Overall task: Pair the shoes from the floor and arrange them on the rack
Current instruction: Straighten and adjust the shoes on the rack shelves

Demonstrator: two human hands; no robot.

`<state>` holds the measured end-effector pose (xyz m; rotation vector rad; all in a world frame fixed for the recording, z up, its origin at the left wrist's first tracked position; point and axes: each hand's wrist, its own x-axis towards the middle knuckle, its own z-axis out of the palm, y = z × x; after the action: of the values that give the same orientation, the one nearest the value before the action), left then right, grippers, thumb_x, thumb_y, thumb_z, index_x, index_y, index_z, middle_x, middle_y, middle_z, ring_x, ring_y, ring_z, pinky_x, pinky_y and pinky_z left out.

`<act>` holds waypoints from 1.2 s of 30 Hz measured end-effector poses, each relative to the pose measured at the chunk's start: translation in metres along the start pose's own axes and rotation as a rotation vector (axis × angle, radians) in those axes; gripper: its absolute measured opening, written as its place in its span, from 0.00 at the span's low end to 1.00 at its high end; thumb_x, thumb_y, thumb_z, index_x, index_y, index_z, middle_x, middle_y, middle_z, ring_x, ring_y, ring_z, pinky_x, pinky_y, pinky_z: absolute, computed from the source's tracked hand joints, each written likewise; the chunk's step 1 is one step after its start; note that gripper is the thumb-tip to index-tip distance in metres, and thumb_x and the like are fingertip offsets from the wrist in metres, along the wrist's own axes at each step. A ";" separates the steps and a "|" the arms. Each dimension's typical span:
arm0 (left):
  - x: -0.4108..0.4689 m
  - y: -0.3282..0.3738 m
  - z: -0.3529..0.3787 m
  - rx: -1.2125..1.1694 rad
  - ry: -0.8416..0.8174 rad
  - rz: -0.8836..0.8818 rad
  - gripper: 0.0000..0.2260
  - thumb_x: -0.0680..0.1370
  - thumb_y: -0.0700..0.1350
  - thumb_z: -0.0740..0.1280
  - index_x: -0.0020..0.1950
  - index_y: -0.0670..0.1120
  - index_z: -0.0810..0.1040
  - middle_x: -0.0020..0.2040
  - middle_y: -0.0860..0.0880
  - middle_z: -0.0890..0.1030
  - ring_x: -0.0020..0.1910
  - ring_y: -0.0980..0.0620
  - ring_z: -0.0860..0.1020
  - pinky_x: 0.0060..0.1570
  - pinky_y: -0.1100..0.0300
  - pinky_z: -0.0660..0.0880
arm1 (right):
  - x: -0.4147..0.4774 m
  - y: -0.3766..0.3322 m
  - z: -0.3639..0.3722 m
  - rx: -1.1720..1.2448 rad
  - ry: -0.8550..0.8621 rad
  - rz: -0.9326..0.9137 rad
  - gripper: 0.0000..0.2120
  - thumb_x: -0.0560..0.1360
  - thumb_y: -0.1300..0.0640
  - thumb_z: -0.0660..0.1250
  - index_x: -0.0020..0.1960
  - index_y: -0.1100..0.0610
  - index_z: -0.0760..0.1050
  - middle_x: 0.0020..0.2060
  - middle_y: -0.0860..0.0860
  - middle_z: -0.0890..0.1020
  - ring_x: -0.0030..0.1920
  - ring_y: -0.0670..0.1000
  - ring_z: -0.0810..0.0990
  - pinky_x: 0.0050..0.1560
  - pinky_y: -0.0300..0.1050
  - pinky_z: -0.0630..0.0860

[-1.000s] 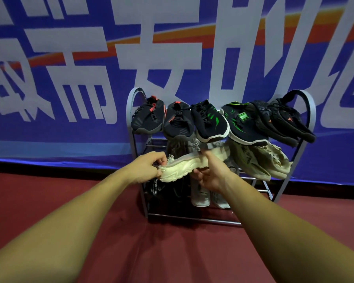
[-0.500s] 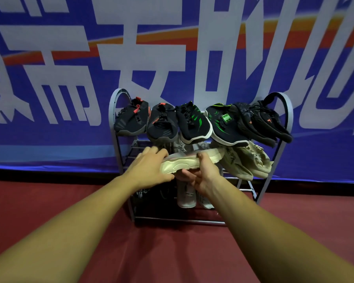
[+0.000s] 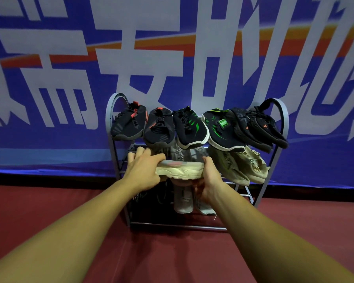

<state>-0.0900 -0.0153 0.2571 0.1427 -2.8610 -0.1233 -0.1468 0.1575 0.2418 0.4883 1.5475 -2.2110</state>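
Note:
A cream sneaker (image 3: 180,170) lies sideways, sole toward me, at the middle shelf of the grey metal rack (image 3: 282,127). My left hand (image 3: 143,170) grips its left end, fingers over the top. My right hand (image 3: 209,178) holds its right end, thumb up against the end. The top shelf carries several black shoes: a pair with red accents (image 3: 129,123), a pair with green accents (image 3: 190,129) and a plain black pair (image 3: 260,127). Two beige shoes (image 3: 243,166) sit on the middle shelf at the right. Grey shoes (image 3: 183,199) stand on the bottom shelf.
A blue banner (image 3: 49,99) with large white characters hangs right behind the rack. Dark red floor (image 3: 172,258) spreads in front of the rack and to both sides. A dark shoe (image 3: 145,199) sits in shadow at the bottom shelf's left.
Both hands have pushed the cream sneaker further in toward the middle shelf and levelled it. My left hand has slid over its top. The view has shifted right and closer.

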 end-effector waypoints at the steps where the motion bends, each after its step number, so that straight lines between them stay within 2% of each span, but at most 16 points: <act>1: 0.000 -0.001 0.000 0.000 0.002 -0.011 0.17 0.71 0.49 0.70 0.58 0.58 0.73 0.51 0.51 0.68 0.60 0.46 0.63 0.56 0.51 0.59 | 0.000 -0.001 -0.002 -0.008 0.015 0.003 0.20 0.74 0.44 0.65 0.53 0.61 0.75 0.38 0.54 0.79 0.21 0.50 0.78 0.21 0.40 0.74; 3: 0.000 -0.001 0.001 0.023 0.016 -0.035 0.19 0.71 0.48 0.70 0.60 0.59 0.73 0.55 0.49 0.68 0.62 0.45 0.62 0.58 0.51 0.60 | 0.000 -0.003 -0.008 -0.019 0.025 0.015 0.12 0.78 0.49 0.62 0.46 0.58 0.72 0.32 0.51 0.73 0.13 0.46 0.69 0.16 0.34 0.65; 6: 0.001 -0.002 0.004 0.111 0.071 -0.080 0.21 0.72 0.48 0.71 0.64 0.58 0.74 0.61 0.46 0.67 0.63 0.43 0.63 0.63 0.51 0.63 | -0.001 -0.002 -0.012 -0.059 0.028 -0.003 0.06 0.75 0.56 0.61 0.41 0.57 0.71 0.32 0.51 0.73 0.12 0.45 0.67 0.16 0.32 0.63; 10: 0.001 -0.003 0.004 0.082 0.073 -0.250 0.24 0.73 0.53 0.73 0.65 0.48 0.70 0.63 0.43 0.68 0.64 0.41 0.68 0.61 0.49 0.70 | -0.001 -0.001 -0.007 -0.161 -0.044 -0.007 0.03 0.61 0.61 0.61 0.33 0.55 0.67 0.29 0.51 0.68 0.19 0.49 0.64 0.22 0.35 0.60; 13: 0.004 -0.001 0.005 -0.167 -0.046 -0.463 0.34 0.73 0.55 0.73 0.70 0.43 0.62 0.67 0.39 0.70 0.65 0.38 0.72 0.60 0.47 0.72 | -0.003 0.002 -0.007 -0.239 -0.154 0.035 0.07 0.55 0.60 0.62 0.32 0.54 0.68 0.30 0.52 0.73 0.26 0.50 0.69 0.26 0.37 0.60; 15: 0.005 0.003 0.006 -0.525 -0.196 -0.601 0.29 0.75 0.55 0.69 0.69 0.40 0.68 0.61 0.41 0.77 0.56 0.42 0.78 0.50 0.54 0.75 | -0.006 0.005 -0.008 -0.253 -0.183 0.055 0.05 0.57 0.61 0.62 0.33 0.54 0.69 0.31 0.52 0.74 0.27 0.50 0.70 0.26 0.37 0.61; 17: 0.003 0.006 0.006 -0.842 -0.358 -0.657 0.17 0.76 0.54 0.65 0.58 0.44 0.78 0.48 0.46 0.82 0.39 0.50 0.78 0.34 0.62 0.69 | -0.006 0.009 -0.009 -0.230 -0.209 0.073 0.05 0.63 0.63 0.61 0.32 0.55 0.68 0.30 0.52 0.73 0.28 0.49 0.70 0.28 0.38 0.61; 19: 0.003 0.008 0.004 -1.015 -0.392 -0.691 0.11 0.75 0.51 0.64 0.49 0.47 0.80 0.41 0.49 0.83 0.36 0.53 0.78 0.29 0.65 0.65 | -0.005 0.011 -0.011 -0.232 -0.238 0.086 0.07 0.65 0.65 0.61 0.31 0.55 0.68 0.27 0.50 0.73 0.27 0.48 0.70 0.29 0.39 0.61; 22: 0.005 0.002 0.004 -1.181 -0.340 -0.696 0.04 0.72 0.45 0.64 0.43 0.47 0.78 0.35 0.49 0.80 0.31 0.55 0.76 0.29 0.64 0.63 | -0.001 0.014 -0.011 -0.222 -0.290 0.108 0.07 0.67 0.63 0.64 0.32 0.55 0.70 0.24 0.49 0.72 0.25 0.47 0.71 0.30 0.39 0.61; 25: 0.003 -0.005 0.004 -1.197 -0.343 -0.668 0.02 0.71 0.44 0.66 0.38 0.49 0.75 0.28 0.53 0.73 0.28 0.56 0.71 0.30 0.63 0.62 | 0.004 0.017 -0.007 -0.291 -0.359 0.106 0.02 0.71 0.59 0.66 0.42 0.54 0.74 0.30 0.49 0.69 0.28 0.46 0.71 0.32 0.39 0.63; 26: 0.003 -0.007 0.005 -1.180 -0.334 -0.667 0.03 0.71 0.42 0.66 0.37 0.49 0.74 0.26 0.54 0.71 0.25 0.57 0.69 0.29 0.63 0.62 | 0.006 0.019 -0.006 -0.321 -0.386 0.103 0.03 0.72 0.58 0.66 0.45 0.53 0.74 0.32 0.49 0.68 0.29 0.46 0.70 0.32 0.39 0.63; 28: 0.004 -0.012 0.005 -1.166 -0.301 -0.684 0.04 0.70 0.38 0.66 0.37 0.46 0.75 0.23 0.54 0.70 0.21 0.57 0.66 0.28 0.64 0.62 | 0.007 0.021 -0.001 -0.360 -0.424 0.084 0.05 0.74 0.60 0.68 0.48 0.54 0.74 0.33 0.49 0.73 0.30 0.44 0.70 0.34 0.38 0.65; 30: 0.006 -0.017 0.005 -1.150 -0.252 -0.696 0.07 0.69 0.34 0.66 0.34 0.44 0.72 0.20 0.52 0.66 0.19 0.56 0.62 0.28 0.64 0.60 | 0.006 0.026 0.004 -0.376 -0.410 0.029 0.12 0.74 0.62 0.70 0.57 0.57 0.75 0.41 0.50 0.84 0.35 0.43 0.77 0.36 0.37 0.67; 32: 0.010 -0.021 0.005 -1.132 -0.195 -0.693 0.10 0.68 0.33 0.65 0.31 0.43 0.68 0.18 0.51 0.63 0.17 0.55 0.59 0.29 0.62 0.59 | 0.009 0.030 0.011 -0.386 -0.401 -0.036 0.22 0.72 0.63 0.74 0.64 0.58 0.73 0.52 0.53 0.85 0.41 0.43 0.80 0.37 0.34 0.69; 34: 0.013 -0.025 0.004 -1.134 -0.161 -0.686 0.11 0.68 0.32 0.65 0.30 0.43 0.67 0.17 0.50 0.62 0.16 0.55 0.59 0.29 0.62 0.57 | 0.011 0.034 0.018 -0.425 -0.453 -0.066 0.23 0.68 0.60 0.77 0.61 0.60 0.78 0.56 0.54 0.85 0.49 0.45 0.81 0.43 0.35 0.69; 36: 0.015 -0.034 0.003 -1.127 -0.192 -0.683 0.09 0.68 0.32 0.65 0.32 0.44 0.69 0.19 0.50 0.64 0.16 0.55 0.59 0.27 0.63 0.57 | 0.013 0.038 0.024 -0.446 -0.457 -0.060 0.25 0.64 0.57 0.80 0.59 0.56 0.77 0.55 0.53 0.85 0.56 0.49 0.81 0.48 0.40 0.70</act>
<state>-0.1018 -0.0505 0.2552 0.8515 -2.3154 -1.8413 -0.1405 0.1212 0.2130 -0.1877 1.7260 -1.7643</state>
